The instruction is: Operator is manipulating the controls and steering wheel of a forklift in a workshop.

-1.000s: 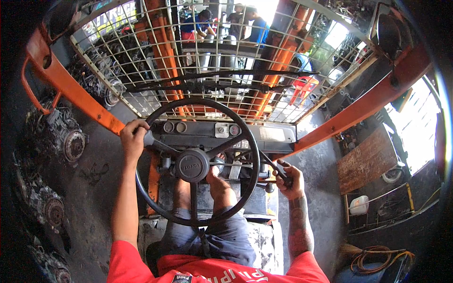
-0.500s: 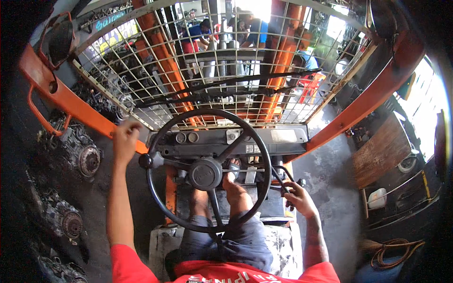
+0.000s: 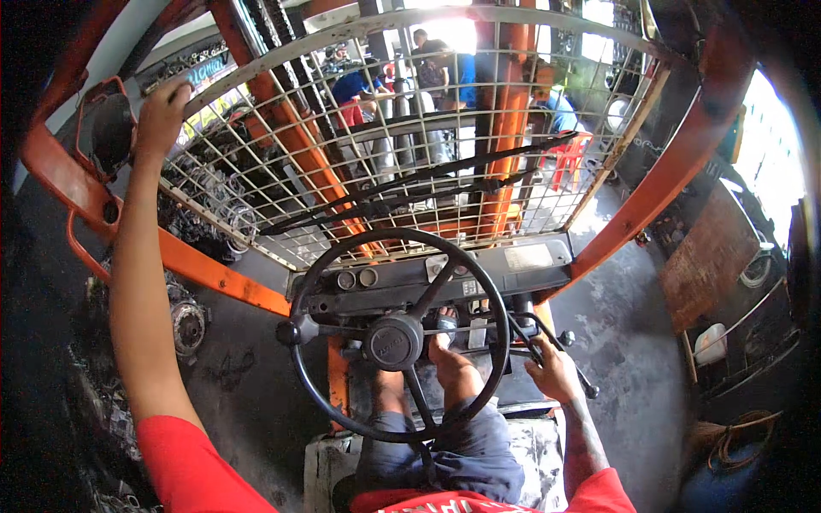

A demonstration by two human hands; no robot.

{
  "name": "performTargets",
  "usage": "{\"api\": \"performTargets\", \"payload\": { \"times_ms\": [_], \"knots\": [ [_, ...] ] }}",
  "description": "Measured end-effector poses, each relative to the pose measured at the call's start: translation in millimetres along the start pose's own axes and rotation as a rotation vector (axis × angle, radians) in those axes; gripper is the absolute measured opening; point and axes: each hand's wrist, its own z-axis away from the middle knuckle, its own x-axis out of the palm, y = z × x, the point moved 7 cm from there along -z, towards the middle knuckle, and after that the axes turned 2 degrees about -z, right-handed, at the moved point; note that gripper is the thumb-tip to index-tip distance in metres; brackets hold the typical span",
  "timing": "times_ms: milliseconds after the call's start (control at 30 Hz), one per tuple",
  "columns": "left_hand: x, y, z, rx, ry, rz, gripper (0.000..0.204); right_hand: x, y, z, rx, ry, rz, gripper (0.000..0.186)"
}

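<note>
My left hand [image 3: 167,111] is raised at upper left, fingers curled on the top bar [image 3: 342,35] of the wire guard [image 3: 410,128]. My right hand [image 3: 554,368] grips a black lever [image 3: 534,338] right of the black steering wheel [image 3: 392,346], whose spinner knob [image 3: 288,332] is free. My legs are below the wheel, with a sandalled foot [image 3: 445,325] near the pedals. A dark dashboard [image 3: 522,265] with round gauges spans beneath the guard.
Orange posts [image 3: 641,214] flank me. Engine parts [image 3: 188,329] lie on the left; a rusty board [image 3: 705,261] and coiled hose [image 3: 735,436] are on the right. Beyond the guard, several people [image 3: 432,64] are working, near a red chair [image 3: 566,158].
My left hand has left the wheel's knob and risen to the guard's top bar. My right hand remains at the levers, slightly lower. The view has shifted, showing more overhead.
</note>
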Motion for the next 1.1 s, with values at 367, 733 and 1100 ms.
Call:
{"api": "performTargets", "payload": {
  "times_ms": [367, 733, 1100],
  "knots": [
    [41, -56, -4, -0.064, -0.247, -0.385, 0.040, -2, -1, 2, 0.178, -0.022, -0.077, 0.039],
    [48, -41, 0, 0.224, -0.235, -0.481, 0.014, 7, 25, 0, 0.232, 0.083, -0.273, 0.033],
    [52, -52, -7, 0.039, -0.285, -0.413, 0.037, 15, 45, -1, 0.117, 0.254, -0.372, 0.026]
  ]
}}
